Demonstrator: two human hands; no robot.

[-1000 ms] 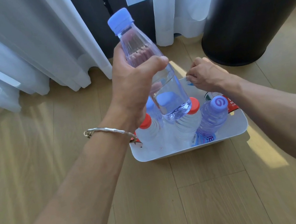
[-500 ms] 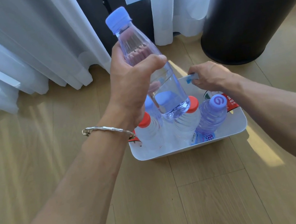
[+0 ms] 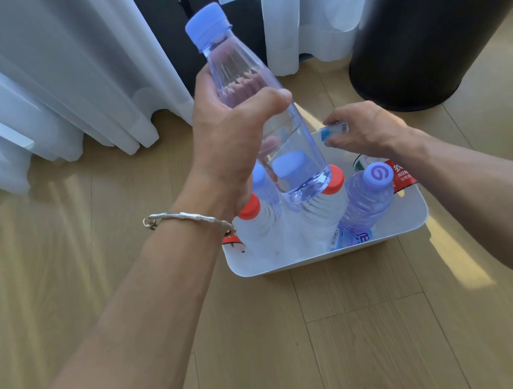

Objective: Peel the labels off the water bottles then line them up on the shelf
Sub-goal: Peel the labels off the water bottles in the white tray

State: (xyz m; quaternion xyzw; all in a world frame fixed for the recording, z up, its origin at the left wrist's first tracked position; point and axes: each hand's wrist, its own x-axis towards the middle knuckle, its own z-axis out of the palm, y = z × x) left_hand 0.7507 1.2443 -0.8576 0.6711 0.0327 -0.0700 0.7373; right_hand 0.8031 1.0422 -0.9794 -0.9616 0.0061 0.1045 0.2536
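My left hand (image 3: 229,138) grips a clear, label-free water bottle (image 3: 287,142) with a light blue cap, holding it tilted above a white bin (image 3: 413,219) on the floor. My right hand (image 3: 369,129) pinches a crumpled blue peeled label (image 3: 334,130) over the bin's far edge. Inside the bin stand two red-capped bottles (image 3: 256,224), a purple-capped bottle (image 3: 367,200) and a blue-capped bottle (image 3: 291,165). Loose labels lie in the bin, one red (image 3: 403,174) and one blue (image 3: 352,238).
A tall black cylindrical bin (image 3: 431,32) stands at the back right. White curtains (image 3: 46,86) hang to the wooden floor (image 3: 370,327) at the back left and centre, with a dark frame between them.
My right hand has shifted slightly right and down over the bin, and the blue label in its fingers now shows. The bottle in my left hand stays nearly in place.
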